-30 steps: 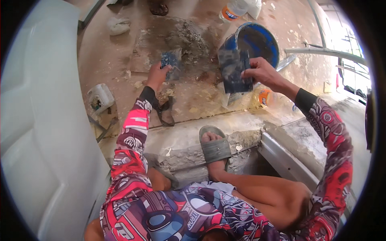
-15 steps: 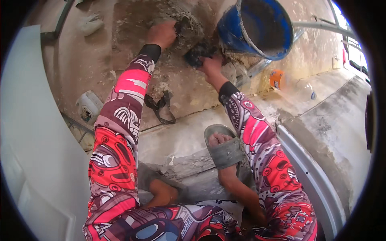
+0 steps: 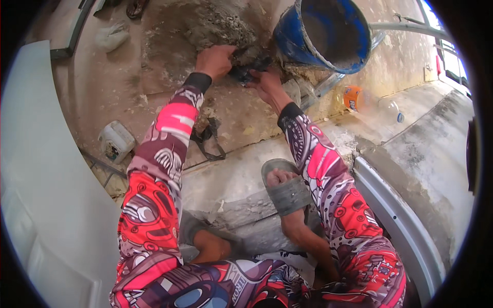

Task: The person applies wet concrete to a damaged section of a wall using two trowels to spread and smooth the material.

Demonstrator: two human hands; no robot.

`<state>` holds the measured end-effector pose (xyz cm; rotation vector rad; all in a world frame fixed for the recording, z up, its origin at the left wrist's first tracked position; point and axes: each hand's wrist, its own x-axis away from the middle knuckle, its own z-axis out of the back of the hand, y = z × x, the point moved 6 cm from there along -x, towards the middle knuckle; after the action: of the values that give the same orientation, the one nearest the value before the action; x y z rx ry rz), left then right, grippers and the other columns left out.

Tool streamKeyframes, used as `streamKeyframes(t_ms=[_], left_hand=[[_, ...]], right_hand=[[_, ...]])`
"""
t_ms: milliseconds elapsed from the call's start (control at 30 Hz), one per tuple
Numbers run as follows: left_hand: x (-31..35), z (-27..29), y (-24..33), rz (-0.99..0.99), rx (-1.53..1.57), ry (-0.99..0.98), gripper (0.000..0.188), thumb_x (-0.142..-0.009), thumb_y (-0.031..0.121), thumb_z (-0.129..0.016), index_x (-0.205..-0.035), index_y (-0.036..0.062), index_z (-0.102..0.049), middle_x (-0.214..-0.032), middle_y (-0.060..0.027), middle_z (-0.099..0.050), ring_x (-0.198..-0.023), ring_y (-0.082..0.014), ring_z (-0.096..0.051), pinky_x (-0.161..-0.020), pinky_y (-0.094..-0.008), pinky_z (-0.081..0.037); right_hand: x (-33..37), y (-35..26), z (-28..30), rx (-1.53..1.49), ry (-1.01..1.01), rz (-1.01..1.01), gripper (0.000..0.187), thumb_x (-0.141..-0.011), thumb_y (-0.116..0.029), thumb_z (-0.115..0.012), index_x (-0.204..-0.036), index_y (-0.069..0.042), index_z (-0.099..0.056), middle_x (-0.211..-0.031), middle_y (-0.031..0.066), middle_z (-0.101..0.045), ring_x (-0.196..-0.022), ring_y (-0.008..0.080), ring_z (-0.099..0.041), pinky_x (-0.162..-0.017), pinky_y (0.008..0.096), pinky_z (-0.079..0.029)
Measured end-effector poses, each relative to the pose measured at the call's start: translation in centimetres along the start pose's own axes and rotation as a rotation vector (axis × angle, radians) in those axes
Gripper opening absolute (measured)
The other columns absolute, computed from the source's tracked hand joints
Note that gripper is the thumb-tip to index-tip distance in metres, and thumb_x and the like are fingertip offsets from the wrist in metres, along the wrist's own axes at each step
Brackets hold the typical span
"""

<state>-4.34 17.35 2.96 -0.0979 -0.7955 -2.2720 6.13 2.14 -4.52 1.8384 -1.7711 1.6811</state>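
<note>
Beside a heap of wet grey mortar (image 3: 218,28), my left hand (image 3: 214,61) is closed, knuckles up, around what appears to be a small trowel, mostly hidden by the fingers now. Close to its right, my right hand (image 3: 267,84) grips the near edge of a dark flat piece (image 3: 249,69), its thumb on top. Some grey mortar lies on or just behind that piece, against the left hand's fingertips. The underside of the dark piece is out of sight.
A blue bucket (image 3: 285,38) with mortar-crusted walls stands right of my hands. Clear plastic bottles, one with an orange label (image 3: 353,98), lie farther right. A black strap (image 3: 209,141), a white jug (image 3: 117,141) and a white panel (image 3: 56,169) are nearer and left.
My left hand has moved down and right, from the mortar heap to the dark flat piece. The right hand has shifted slightly nearer and left, still gripping the piece.
</note>
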Motion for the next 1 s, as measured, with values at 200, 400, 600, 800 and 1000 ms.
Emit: streamKeyframes(t_ms=[200, 400, 600, 800, 1000], left_hand=[[6.2, 7.1, 4.6, -0.173, 0.073, 0.236, 0.032, -0.089, 0.011, -0.053, -0.118, 0.0155, -0.066, -0.102, -0.0104, -0.068, -0.093, -0.034, -0.064, -0.077, -0.0447, -0.052], [11.4, 17.2, 7.0, -0.237, 0.068, 0.408, 0.029, -0.088, 0.007, -0.06, -0.116, 0.0108, -0.067, -0.098, -0.0079, -0.067, -0.087, -0.0306, -0.064, -0.073, -0.0388, -0.052], [16.4, 27.3, 6.9, -0.281, 0.219, 0.705, 0.028, -0.087, 0.008, -0.064, -0.115, 0.0074, -0.068, -0.096, -0.0094, -0.069, -0.081, -0.0272, -0.067, -0.067, -0.0336, -0.052], [20.0, 31.6, 2.1, 0.005, 0.969, 0.88, 0.021, -0.093, 0.013, -0.066, -0.109, -0.0006, -0.068, -0.092, -0.0038, -0.07, -0.081, -0.0091, -0.062, -0.072, -0.0258, -0.049], [22.1, 27.8, -2.5, 0.349, 1.43, 0.986, 0.012, -0.094, 0.011, -0.065, -0.1, 0.0009, -0.069, -0.095, 0.0009, -0.068, -0.085, -0.006, -0.06, -0.077, -0.0234, -0.048]], right_hand=[[4.7, -2.2, -2.1, -0.068, -0.123, -0.024, 0.031, -0.094, 0.0, -0.06, -0.123, -0.006, -0.054, -0.114, 0.0095, -0.066, -0.094, 0.0228, -0.068, -0.071, 0.0383, -0.059], [8.1, -7.5, -8.9, 0.008, -0.381, -0.04, 0.026, -0.095, -0.003, -0.06, -0.121, -0.007, -0.055, -0.108, 0.0058, -0.067, -0.089, 0.0177, -0.069, -0.072, 0.037, -0.061], [9.2, -13.4, -16.5, 0.1, -0.64, -0.136, 0.02, -0.097, -0.007, -0.06, -0.116, -0.009, -0.057, -0.104, 0.0022, -0.067, -0.088, 0.0149, -0.068, -0.072, 0.0356, -0.061], [12.5, -20.8, -24.9, 0.436, -0.74, -0.292, 0.017, -0.098, -0.01, -0.06, -0.114, -0.01, -0.054, -0.098, -0.0003, -0.066, -0.082, 0.0126, -0.067, -0.073, 0.0346, -0.058], [10.7, -21.3, -28.9, 0.552, -0.628, -0.271, 0.023, -0.099, -0.01, -0.058, -0.122, -0.01, -0.053, -0.108, 0.0026, -0.068, -0.09, 0.0134, -0.068, -0.082, 0.0348, -0.058]])
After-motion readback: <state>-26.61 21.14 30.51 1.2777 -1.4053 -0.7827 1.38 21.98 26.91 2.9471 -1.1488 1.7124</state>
